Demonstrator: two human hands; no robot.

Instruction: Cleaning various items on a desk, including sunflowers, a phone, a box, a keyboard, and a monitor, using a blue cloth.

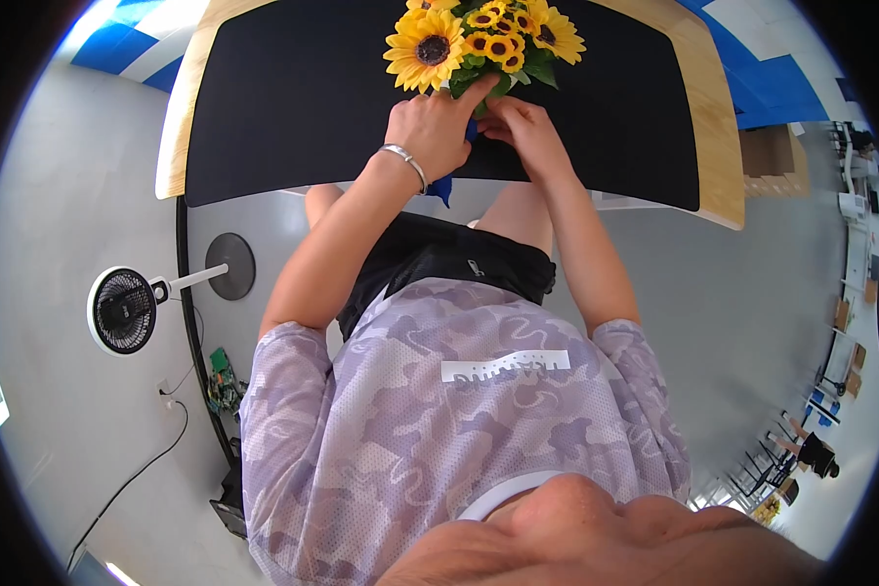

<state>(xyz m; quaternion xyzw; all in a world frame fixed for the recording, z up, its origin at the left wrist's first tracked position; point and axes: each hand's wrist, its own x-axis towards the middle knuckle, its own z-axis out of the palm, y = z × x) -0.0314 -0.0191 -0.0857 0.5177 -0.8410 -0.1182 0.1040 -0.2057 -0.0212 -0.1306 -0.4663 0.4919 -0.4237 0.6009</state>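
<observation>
A bouquet of yellow artificial-looking sunflowers [494, 44] with green leaves lies over the black mat, its blooms towards the far side. Around its stems is my left hand [431, 132], index finger stretched along the leaves and a metal bangle on the wrist. My right hand [525, 128] meets the stem area from the other side, thumb and fingers bent close together; what lies between its fingertips is hidden. Blue material [441, 189], perhaps ribbon or wrapping, shows between the hands and hangs below my left hand at the mat's near edge.
A black mat [286, 110] covers most of the wood-edged table [719, 146]. An open cardboard box [773, 157] stands beyond the table's right side. On the floor at left are a pedestal fan [124, 311], cables and circuit boards [223, 381]. Another person [813, 450] is far off at lower right.
</observation>
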